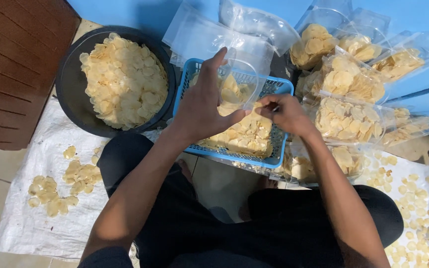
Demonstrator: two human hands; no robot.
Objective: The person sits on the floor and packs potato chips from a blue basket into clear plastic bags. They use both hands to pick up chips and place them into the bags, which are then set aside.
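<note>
Left hand (202, 106) gripping clear bag (239, 82) open | right hand (286, 113) pinching chips (I'm judging spillage likely) over blue basket (279, 149)

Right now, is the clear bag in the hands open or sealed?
Open. The left hand holds the clear bag's mouth spread wide over the blue basket, with a few chips visible inside; the right hand pinches its lower edge.

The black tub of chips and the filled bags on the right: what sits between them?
In the head view, a blue basket of chips lies between the black tub and the filled bags. Both hands work over it, holding a clear bag.
</note>
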